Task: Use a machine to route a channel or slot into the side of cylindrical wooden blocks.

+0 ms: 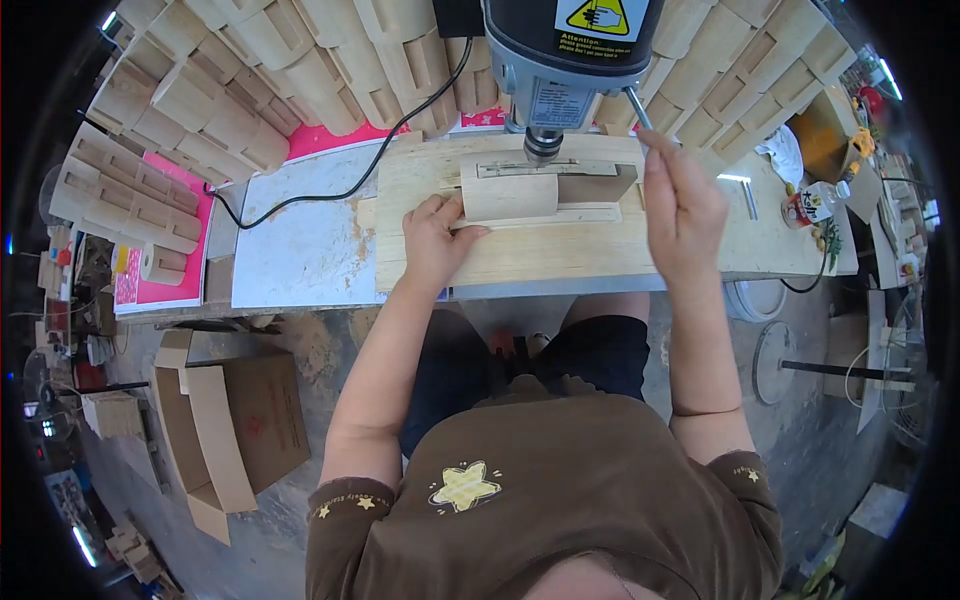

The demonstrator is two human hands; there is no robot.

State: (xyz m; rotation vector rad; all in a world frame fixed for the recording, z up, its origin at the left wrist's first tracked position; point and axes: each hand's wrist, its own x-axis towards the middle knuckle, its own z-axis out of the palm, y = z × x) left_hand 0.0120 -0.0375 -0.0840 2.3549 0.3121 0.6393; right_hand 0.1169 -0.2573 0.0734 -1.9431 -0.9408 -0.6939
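A pale wooden piece with a rounded front (510, 197) lies in a wooden jig (602, 214) on a flat board (570, 255). My left hand (436, 242) is closed on the piece's left end, with the thumb along its lower front edge. Over the piece stands a bench drill press (560, 90), its chuck (541, 147) close above a slotted strip (545, 169). My right hand (686, 205) is raised at the right, its fingers wrapped round the end of the drill press lever (637, 108). Whether a bit touches the wood I cannot tell.
Stacks of similar wooden pieces (215, 110) line the back of the bench on both sides. A black cable (380, 150) curves across the left. At the right stand a plastic bottle (815, 203) and a metal rod (750, 200). An open cardboard box (265, 420) sits on the floor.
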